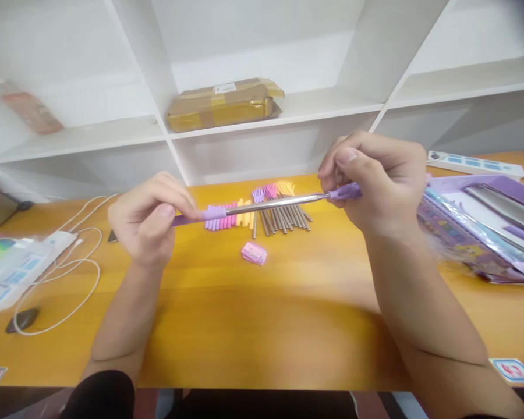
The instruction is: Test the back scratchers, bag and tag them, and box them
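Note:
Stretched between both hands, above the table, is a back scratcher (pixel 277 203) with a metal rod and purple ends. My left hand (pixel 151 218) pinches its purple handle. At the other end, my right hand (pixel 375 177) has closed fingers around the purple claw head, which they partly cover. Behind it lie several metal rods (pixel 283 220) with purple, pink and yellow claw heads (pixel 271 191). Left of those, a row of purple, pink and yellow handles (pixel 227 216) rests on the wood. A small stack of pink cards (pixel 254 253) sits in front of them.
A purple box (pixel 484 181) with more metal rods and packaging stands at the right. On the left are a white power strip (pixel 30 267), looping cables and a black mouse (pixel 22 320). A taped cardboard box (pixel 222 105) occupies the shelf behind.

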### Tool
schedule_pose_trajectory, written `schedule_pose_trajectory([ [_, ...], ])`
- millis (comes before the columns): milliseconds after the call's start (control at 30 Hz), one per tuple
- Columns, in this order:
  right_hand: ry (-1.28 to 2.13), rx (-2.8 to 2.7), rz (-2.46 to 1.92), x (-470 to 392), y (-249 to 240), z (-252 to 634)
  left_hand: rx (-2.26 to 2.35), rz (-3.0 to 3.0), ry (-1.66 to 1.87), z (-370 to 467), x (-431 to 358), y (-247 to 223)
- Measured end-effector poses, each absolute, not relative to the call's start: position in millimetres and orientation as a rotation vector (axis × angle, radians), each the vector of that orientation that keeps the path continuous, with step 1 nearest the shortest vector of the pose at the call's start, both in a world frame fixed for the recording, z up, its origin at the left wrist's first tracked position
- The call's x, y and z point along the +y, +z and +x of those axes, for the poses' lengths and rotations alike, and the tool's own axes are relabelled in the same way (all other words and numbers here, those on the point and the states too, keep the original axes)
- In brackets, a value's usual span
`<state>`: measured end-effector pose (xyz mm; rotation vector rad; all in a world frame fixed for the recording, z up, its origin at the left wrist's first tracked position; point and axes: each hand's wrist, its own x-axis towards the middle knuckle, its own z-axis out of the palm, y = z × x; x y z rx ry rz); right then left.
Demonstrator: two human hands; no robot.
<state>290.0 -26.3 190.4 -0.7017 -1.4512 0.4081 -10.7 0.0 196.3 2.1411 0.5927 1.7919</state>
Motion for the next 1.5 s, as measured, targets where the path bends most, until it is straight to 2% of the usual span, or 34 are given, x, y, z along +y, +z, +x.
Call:
schedule_pose_trajectory([
  [100,0.407,-1.456,-0.701,-26.6,189.9,289.3,0.630,2.143,1.788,-8.3,3.4,194.0],
  [300,0.386,-1.443,-0.698,-29.0,190.6,284.6,0.372,2.096,1.835,-2.9,10.1,191.5],
  [533,0.379,-1.444,-0.736,-26.4,188.9,282.2,0.533,2.100,1.801,-3.4,3.6,191.5],
  [900,0.372,-1.435,-0.769,-29.5,187.6,277.4,0.352,2.054,1.863,4.3,11.5,188.1],
  [1133,0.377,-1.439,-0.748,-30.1,187.8,275.8,0.668,2.091,1.792,3.4,6.5,188.5],
  [1500,0.380,-1.456,-0.796,-28.7,184.6,270.8,0.520,2.066,1.814,6.4,5.6,188.5],
])
